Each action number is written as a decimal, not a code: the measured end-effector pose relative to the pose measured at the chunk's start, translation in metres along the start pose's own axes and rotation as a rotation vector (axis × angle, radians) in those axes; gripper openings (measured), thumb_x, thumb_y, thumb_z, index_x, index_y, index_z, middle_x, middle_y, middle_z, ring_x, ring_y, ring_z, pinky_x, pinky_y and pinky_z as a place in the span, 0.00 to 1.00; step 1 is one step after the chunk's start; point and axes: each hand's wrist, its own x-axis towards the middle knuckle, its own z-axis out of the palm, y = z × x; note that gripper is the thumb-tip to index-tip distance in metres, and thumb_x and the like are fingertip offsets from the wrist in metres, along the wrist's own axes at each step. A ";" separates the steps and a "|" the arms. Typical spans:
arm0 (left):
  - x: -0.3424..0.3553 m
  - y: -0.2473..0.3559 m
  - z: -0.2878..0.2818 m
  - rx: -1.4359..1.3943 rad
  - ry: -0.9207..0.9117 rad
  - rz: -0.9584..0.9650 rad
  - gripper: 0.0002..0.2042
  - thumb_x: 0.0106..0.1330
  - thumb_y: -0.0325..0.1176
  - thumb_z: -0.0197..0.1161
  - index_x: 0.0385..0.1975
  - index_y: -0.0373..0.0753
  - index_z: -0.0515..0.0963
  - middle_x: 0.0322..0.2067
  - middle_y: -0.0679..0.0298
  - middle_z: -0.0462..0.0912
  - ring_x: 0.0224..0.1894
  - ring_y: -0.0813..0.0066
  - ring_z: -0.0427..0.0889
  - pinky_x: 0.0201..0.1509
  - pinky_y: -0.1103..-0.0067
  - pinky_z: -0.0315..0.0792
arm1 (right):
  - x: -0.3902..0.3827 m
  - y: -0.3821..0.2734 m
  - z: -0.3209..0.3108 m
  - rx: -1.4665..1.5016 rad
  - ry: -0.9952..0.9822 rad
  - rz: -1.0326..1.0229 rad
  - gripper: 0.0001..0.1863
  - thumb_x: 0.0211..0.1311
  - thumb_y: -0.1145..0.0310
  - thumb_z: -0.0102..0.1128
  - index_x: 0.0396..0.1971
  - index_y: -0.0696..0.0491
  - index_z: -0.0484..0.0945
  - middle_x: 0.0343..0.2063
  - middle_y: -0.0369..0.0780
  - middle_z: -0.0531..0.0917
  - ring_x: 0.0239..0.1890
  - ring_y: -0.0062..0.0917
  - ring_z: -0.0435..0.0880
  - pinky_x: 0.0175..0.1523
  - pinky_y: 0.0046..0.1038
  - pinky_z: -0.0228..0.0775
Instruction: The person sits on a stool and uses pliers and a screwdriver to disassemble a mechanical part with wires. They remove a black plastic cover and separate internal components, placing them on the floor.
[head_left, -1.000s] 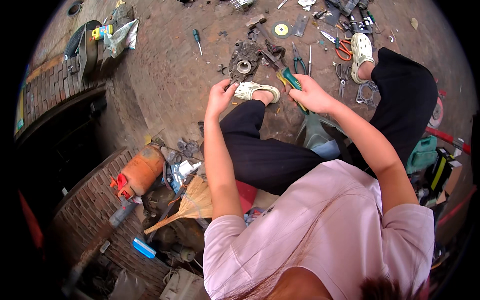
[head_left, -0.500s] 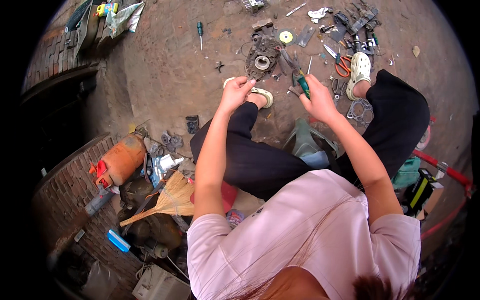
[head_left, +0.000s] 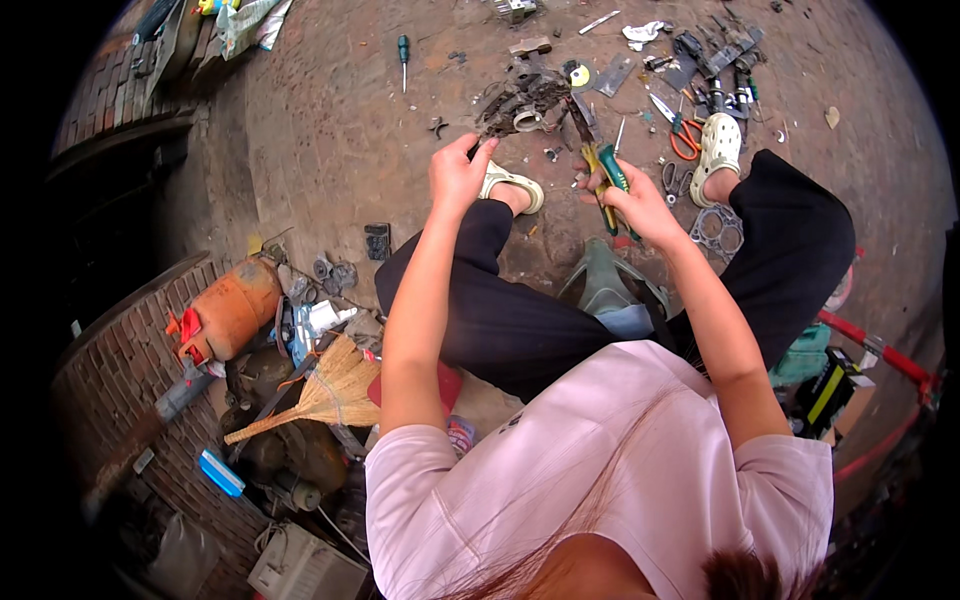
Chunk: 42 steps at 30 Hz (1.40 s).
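Note:
My left hand (head_left: 460, 175) is closed with thumb and fingers on the near left edge of a greasy dark metal engine part (head_left: 525, 98). The part is tilted up off the ground and shows a pale round bore. In my right hand (head_left: 640, 200) is a pair of pliers (head_left: 612, 168) with green and yellow handles spread apart. Their jaws point away from me, beside the right side of the part; whether they touch it I cannot tell. A shiny disc (head_left: 580, 75) lies just behind the part, partly covered by it.
Orange-handled scissors (head_left: 686, 138), a green screwdriver (head_left: 403, 62) and a flat ring-holed gasket (head_left: 718, 230) lie on the ground. Dark metal parts (head_left: 735, 60) are heaped at far right. To my left are an orange gas cylinder (head_left: 235, 308) and a straw broom (head_left: 335, 385).
My left hand has moved slightly forward and taken hold of the engine part, tilting it up from lying flat. The pliers' handles have spread apart in my right hand.

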 end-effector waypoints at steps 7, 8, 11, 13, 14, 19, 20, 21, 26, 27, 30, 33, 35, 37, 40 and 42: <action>0.002 -0.004 0.004 -0.023 -0.018 -0.037 0.19 0.59 0.46 0.66 0.23 0.33 0.73 0.18 0.47 0.73 0.21 0.47 0.70 0.25 0.65 0.66 | -0.008 -0.004 0.004 0.283 -0.034 0.095 0.11 0.53 0.78 0.48 0.37 0.61 0.72 0.57 0.47 0.72 0.55 0.32 0.76 0.62 0.37 0.70; 0.003 -0.005 0.004 -0.034 -0.024 -0.042 0.19 0.59 0.46 0.66 0.23 0.33 0.73 0.18 0.47 0.73 0.21 0.48 0.70 0.26 0.65 0.66 | -0.008 -0.007 0.006 0.316 -0.035 0.097 0.12 0.51 0.79 0.47 0.37 0.61 0.72 0.57 0.49 0.71 0.56 0.34 0.75 0.62 0.39 0.69; 0.003 -0.001 0.003 -0.046 -0.037 -0.046 0.19 0.59 0.46 0.66 0.24 0.33 0.74 0.18 0.47 0.73 0.21 0.48 0.71 0.26 0.65 0.66 | -0.006 -0.012 0.009 0.396 -0.044 0.102 0.14 0.49 0.80 0.46 0.39 0.62 0.71 0.57 0.52 0.70 0.57 0.39 0.74 0.63 0.46 0.68; 0.003 0.001 0.003 -0.039 -0.034 -0.050 0.18 0.59 0.46 0.66 0.24 0.34 0.74 0.18 0.48 0.74 0.21 0.48 0.72 0.26 0.66 0.66 | -0.002 -0.012 0.007 0.425 -0.060 0.105 0.14 0.49 0.80 0.46 0.39 0.62 0.71 0.57 0.53 0.70 0.57 0.39 0.74 0.62 0.48 0.67; 0.004 0.000 0.003 -0.033 -0.026 -0.056 0.18 0.58 0.46 0.66 0.25 0.34 0.75 0.18 0.48 0.74 0.22 0.48 0.72 0.26 0.66 0.66 | -0.001 -0.011 0.006 0.428 -0.070 0.108 0.14 0.49 0.80 0.46 0.39 0.62 0.71 0.57 0.53 0.70 0.57 0.39 0.74 0.62 0.48 0.67; 0.005 -0.002 0.002 0.030 -0.010 -0.068 0.18 0.59 0.47 0.65 0.26 0.36 0.76 0.19 0.49 0.76 0.25 0.47 0.75 0.27 0.64 0.68 | -0.002 -0.015 0.005 0.469 -0.107 0.127 0.15 0.50 0.80 0.47 0.41 0.62 0.71 0.57 0.54 0.69 0.55 0.37 0.75 0.63 0.49 0.66; 0.005 -0.002 0.001 0.053 -0.010 -0.061 0.18 0.59 0.48 0.65 0.26 0.36 0.77 0.20 0.49 0.76 0.25 0.47 0.76 0.28 0.64 0.68 | -0.002 -0.016 0.005 0.488 -0.115 0.135 0.17 0.51 0.79 0.47 0.43 0.62 0.71 0.57 0.54 0.70 0.55 0.37 0.74 0.63 0.49 0.66; 0.005 -0.002 0.001 0.076 -0.010 -0.053 0.18 0.59 0.48 0.65 0.26 0.37 0.77 0.20 0.49 0.76 0.26 0.46 0.76 0.28 0.63 0.68 | -0.003 -0.016 0.004 0.507 -0.124 0.143 0.18 0.51 0.79 0.47 0.45 0.62 0.70 0.57 0.54 0.70 0.55 0.37 0.74 0.63 0.48 0.66; 0.006 -0.004 0.001 0.079 -0.028 -0.057 0.18 0.58 0.49 0.65 0.26 0.37 0.77 0.20 0.50 0.77 0.27 0.46 0.77 0.29 0.62 0.69 | -0.003 -0.014 0.003 0.609 -0.130 0.170 0.26 0.53 0.79 0.47 0.56 0.63 0.65 0.56 0.54 0.71 0.55 0.37 0.74 0.62 0.46 0.67; 0.006 -0.004 0.001 0.077 -0.033 -0.061 0.18 0.58 0.49 0.65 0.26 0.38 0.77 0.20 0.50 0.77 0.27 0.46 0.77 0.29 0.63 0.69 | -0.004 -0.017 0.004 0.615 -0.122 0.177 0.27 0.53 0.78 0.47 0.57 0.62 0.64 0.56 0.53 0.71 0.53 0.36 0.75 0.61 0.44 0.68; 0.007 -0.005 0.000 0.090 -0.027 -0.049 0.18 0.58 0.49 0.65 0.27 0.38 0.77 0.20 0.50 0.77 0.27 0.47 0.77 0.29 0.63 0.69 | -0.002 -0.010 -0.002 0.626 -0.134 0.177 0.27 0.55 0.77 0.48 0.58 0.61 0.64 0.55 0.52 0.72 0.46 0.30 0.76 0.51 0.34 0.72; 0.008 -0.006 -0.002 0.083 -0.019 -0.021 0.17 0.59 0.49 0.64 0.27 0.38 0.77 0.20 0.50 0.77 0.27 0.47 0.77 0.29 0.63 0.69 | -0.002 -0.005 -0.010 0.618 -0.107 0.231 0.22 0.55 0.76 0.50 0.53 0.61 0.67 0.48 0.47 0.76 0.41 0.28 0.77 0.45 0.31 0.72; 0.009 -0.004 -0.004 0.096 -0.012 0.001 0.17 0.59 0.49 0.64 0.26 0.38 0.76 0.21 0.50 0.77 0.28 0.47 0.77 0.29 0.63 0.69 | -0.003 -0.003 -0.010 0.551 -0.064 0.260 0.18 0.55 0.75 0.52 0.48 0.61 0.69 0.43 0.43 0.78 0.38 0.28 0.78 0.43 0.31 0.72; 0.010 -0.003 -0.003 0.097 -0.023 0.019 0.18 0.60 0.48 0.64 0.25 0.37 0.75 0.20 0.51 0.76 0.25 0.50 0.76 0.28 0.64 0.68 | -0.003 -0.001 -0.006 0.428 -0.016 0.262 0.14 0.56 0.74 0.54 0.43 0.59 0.71 0.38 0.40 0.77 0.34 0.26 0.77 0.41 0.31 0.71; 0.008 -0.007 0.002 -0.038 -0.107 -0.010 0.19 0.62 0.45 0.64 0.22 0.35 0.72 0.15 0.56 0.72 0.20 0.64 0.72 0.26 0.69 0.66 | 0.001 0.002 -0.003 -0.330 0.061 -0.024 0.10 0.57 0.74 0.55 0.38 0.58 0.72 0.34 0.39 0.75 0.34 0.25 0.76 0.39 0.31 0.69; 0.006 -0.006 0.013 -0.302 -0.224 -0.087 0.20 0.63 0.43 0.64 0.20 0.33 0.69 0.13 0.63 0.68 0.18 0.77 0.66 0.24 0.74 0.63 | 0.007 0.004 -0.003 -0.593 0.190 -0.290 0.09 0.55 0.75 0.55 0.36 0.59 0.73 0.34 0.43 0.75 0.34 0.34 0.78 0.40 0.32 0.69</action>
